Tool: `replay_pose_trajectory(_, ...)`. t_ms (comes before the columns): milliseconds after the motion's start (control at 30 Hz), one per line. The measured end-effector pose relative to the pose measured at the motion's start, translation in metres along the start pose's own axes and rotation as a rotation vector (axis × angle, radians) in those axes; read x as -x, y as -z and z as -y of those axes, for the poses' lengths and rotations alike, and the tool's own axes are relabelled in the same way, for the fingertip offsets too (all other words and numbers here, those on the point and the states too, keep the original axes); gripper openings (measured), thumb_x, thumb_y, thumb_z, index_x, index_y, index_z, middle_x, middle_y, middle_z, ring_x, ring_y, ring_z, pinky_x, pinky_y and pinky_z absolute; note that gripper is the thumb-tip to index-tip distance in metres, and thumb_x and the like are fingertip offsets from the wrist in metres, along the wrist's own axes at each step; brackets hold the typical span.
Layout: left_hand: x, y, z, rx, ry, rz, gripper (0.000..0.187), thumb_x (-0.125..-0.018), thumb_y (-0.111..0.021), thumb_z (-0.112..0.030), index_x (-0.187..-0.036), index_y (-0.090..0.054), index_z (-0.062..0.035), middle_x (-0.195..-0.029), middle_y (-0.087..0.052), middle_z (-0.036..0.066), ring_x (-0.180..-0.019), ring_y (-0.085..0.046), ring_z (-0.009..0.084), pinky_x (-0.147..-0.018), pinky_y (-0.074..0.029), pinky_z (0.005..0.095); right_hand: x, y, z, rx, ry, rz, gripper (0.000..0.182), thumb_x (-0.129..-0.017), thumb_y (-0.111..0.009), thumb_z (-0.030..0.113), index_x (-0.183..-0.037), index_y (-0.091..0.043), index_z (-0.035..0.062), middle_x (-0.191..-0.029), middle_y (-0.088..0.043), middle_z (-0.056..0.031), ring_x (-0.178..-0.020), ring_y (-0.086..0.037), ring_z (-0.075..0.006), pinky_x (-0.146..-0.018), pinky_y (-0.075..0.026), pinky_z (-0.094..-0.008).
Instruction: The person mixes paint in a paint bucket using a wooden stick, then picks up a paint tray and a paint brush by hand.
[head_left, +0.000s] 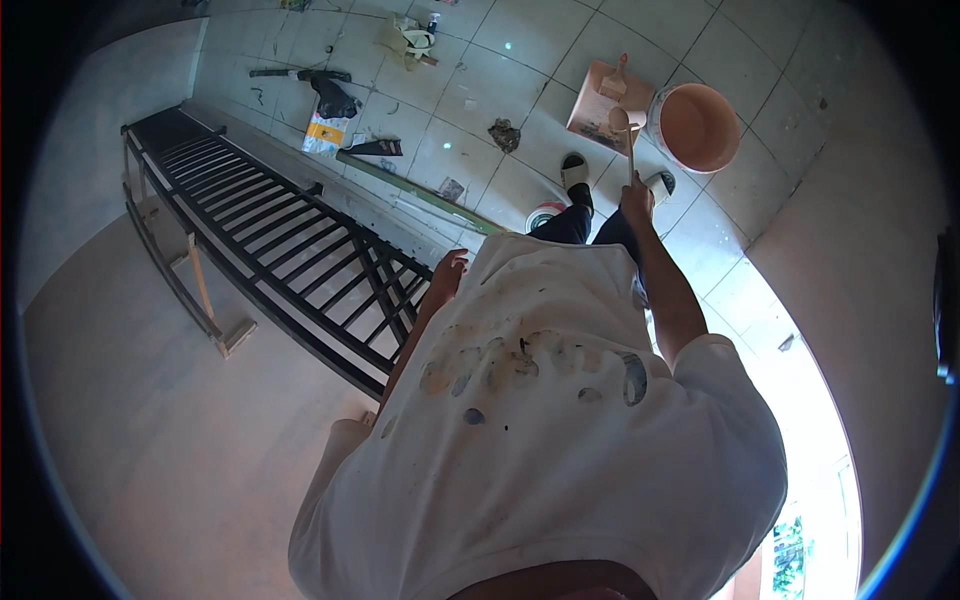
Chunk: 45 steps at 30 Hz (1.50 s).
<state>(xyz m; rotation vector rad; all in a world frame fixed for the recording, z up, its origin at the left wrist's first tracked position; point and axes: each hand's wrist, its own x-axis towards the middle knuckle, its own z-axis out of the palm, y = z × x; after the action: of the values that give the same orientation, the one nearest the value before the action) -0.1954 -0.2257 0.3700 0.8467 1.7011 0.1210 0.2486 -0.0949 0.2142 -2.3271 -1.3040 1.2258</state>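
Observation:
My right hand (638,197) is closed round the handle of a long-handled ladle (622,119). The ladle's round, pinkish head is over the edge of a flat paint-stained tray (587,110), just left of a pinkish bucket (735,150). A paint brush (614,84) lies on the tray's upper part. My left hand (449,274) hangs beside my white, stained shirt, near the black metal railing (290,235). Its fingers are loosely bent and apart, and I see nothing in them.
A hand saw (375,148), a black bag (334,100) and a long greenish strip (420,190) lie along the railing side. A dark clump (504,135) sits on the tiles. A round tub (543,213) stands beside my feet. Walls rise on both sides.

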Motion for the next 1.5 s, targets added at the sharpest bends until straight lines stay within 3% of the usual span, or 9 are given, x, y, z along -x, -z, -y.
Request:
replay_pose_trajectory(267,-0.004,-0.002,0.011,0.085,-0.077,0.033,0.044,-0.093,-0.05,-0.013,-0.136,-0.056,-0.0041,-0.109,-0.066,0.012,-0.093,-0.061,0.0172,-0.087,-0.049,0.0317,0.012,-0.004,0.005,0.017,-0.023,0.013,0.064,-0.086,-0.053,0.022,-0.147,-0.048,0.0055,-0.09,-0.069,-0.029,-0.088,-0.069,-0.0438,-0.084,-0.052,-0.0526)
replay_pose_trajectory(533,0.008,-0.002,0.019,0.114,0.016,-0.001,0.044,-0.093,-0.051,-0.013,-0.136,-0.056,-0.0047,-0.112,-0.066,0.013,-0.094,-0.063,0.0183,-0.087,-0.051,0.0324,0.016,-0.007,0.011,0.057,-0.029,0.037,0.064,-0.087,-0.053,0.021,-0.147,-0.047,0.0029,-0.096,-0.069,-0.0309,-0.095,-0.067,-0.0468,-0.088,-0.051,-0.0545)
replay_pose_trajectory(600,0.011,-0.003,0.02,0.086,0.02,-0.008,0.044,-0.093,-0.051,-0.013,-0.136,-0.056,-0.0047,-0.112,-0.067,0.013,-0.094,-0.063,0.0186,-0.087,-0.051,0.0327,0.015,-0.006,0.013,0.066,-0.054,0.073,0.062,-0.088,-0.05,0.02,-0.148,-0.047,0.0062,-0.112,-0.066,-0.0328,-0.106,-0.065,-0.0478,-0.094,-0.05,-0.0542)
replay_pose_trajectory(933,0.007,-0.012,0.043,0.14,-0.053,-0.004,0.043,-0.093,-0.053,-0.013,-0.135,-0.057,-0.0026,-0.102,-0.067,0.01,-0.091,-0.061,0.0167,-0.086,-0.05,0.0308,0.012,-0.006,0.017,0.105,-0.026,0.063,0.061,-0.087,-0.051,0.019,-0.147,-0.048,0.0037,-0.104,-0.067,-0.0325,-0.1,-0.067,-0.0477,-0.091,-0.051,-0.0543)
replay_pose_trajectory(1000,0.009,-0.014,0.036,0.185,-0.053,-0.004,0.043,-0.093,-0.053,-0.013,-0.134,-0.058,-0.0023,-0.099,-0.066,0.009,-0.089,-0.06,0.0161,-0.086,-0.049,0.0302,0.009,-0.008,0.012,0.097,0.033,0.049,0.062,-0.086,-0.053,0.02,-0.144,-0.05,-0.0018,-0.097,-0.067,-0.0336,-0.094,-0.067,-0.0481,-0.086,-0.051,-0.0548)
replay_pose_trajectory(1500,0.013,-0.011,0.024,0.166,-0.025,-0.017,0.042,-0.093,-0.056,-0.013,-0.133,-0.058,-0.0024,-0.096,-0.066,0.009,-0.086,-0.059,0.0151,-0.084,-0.049,0.0299,0.0,-0.006,0.009,0.147,0.037,0.049,0.062,-0.086,-0.053,0.019,-0.145,-0.05,-0.0005,-0.098,-0.069,-0.0304,-0.093,-0.069,-0.0436,-0.084,-0.053,-0.0515)
